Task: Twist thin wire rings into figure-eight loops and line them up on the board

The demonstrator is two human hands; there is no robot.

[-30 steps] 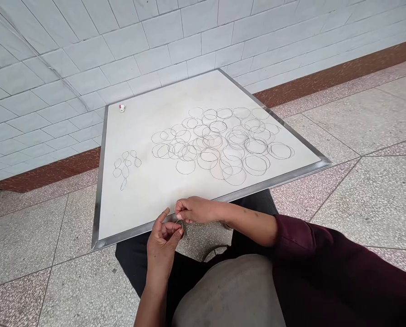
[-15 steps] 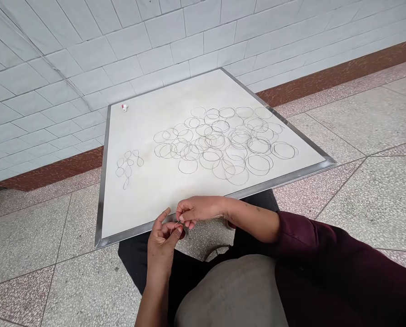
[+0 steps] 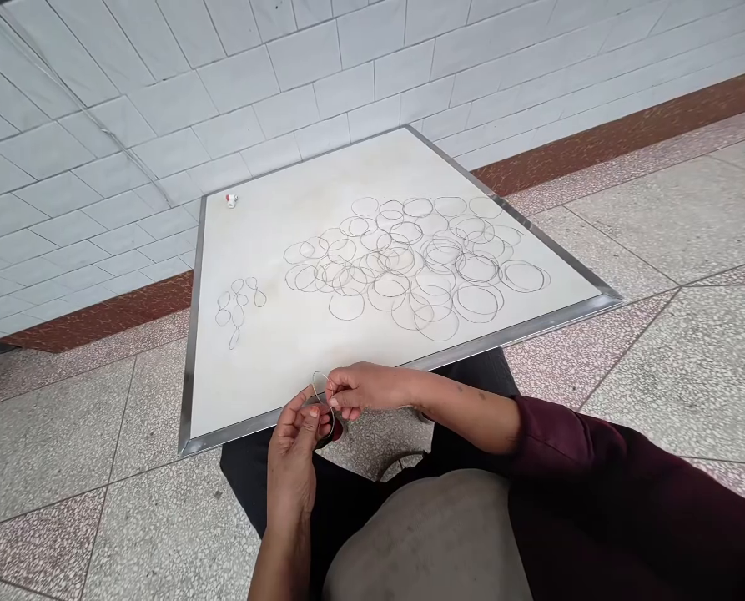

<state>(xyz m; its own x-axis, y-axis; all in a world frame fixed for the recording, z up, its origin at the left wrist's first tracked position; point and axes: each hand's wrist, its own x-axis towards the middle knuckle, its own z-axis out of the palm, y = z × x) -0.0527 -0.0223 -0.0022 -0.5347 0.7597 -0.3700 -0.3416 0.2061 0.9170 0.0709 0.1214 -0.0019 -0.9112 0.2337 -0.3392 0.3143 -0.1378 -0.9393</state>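
Just over the table's near edge, my left hand [image 3: 295,442] and my right hand [image 3: 354,391] meet around one thin wire loop [image 3: 318,375]. The wire is bent into a figure-eight, its upper loop standing above the fingers and its lower one hanging beneath them. Thumb and fingers of my left hand pinch it from the left; my right hand pinches it from the right. Several twisted wire loops [image 3: 238,314] lie at the left of the white table [image 3: 272,351]. Many round wire rings [image 3: 388,292] overlap across its middle and right.
A small white and red object [image 3: 231,200] sits near the table's far left corner. A metal rim [image 3: 515,335] edges the tabletop. Behind stands a white tiled wall [image 3: 309,50]. My legs are under the near edge.
The wire between my hands now shows as an upright figure-eight, where before only a small part was visible. My left fingers have closed in. The view has shifted slightly.
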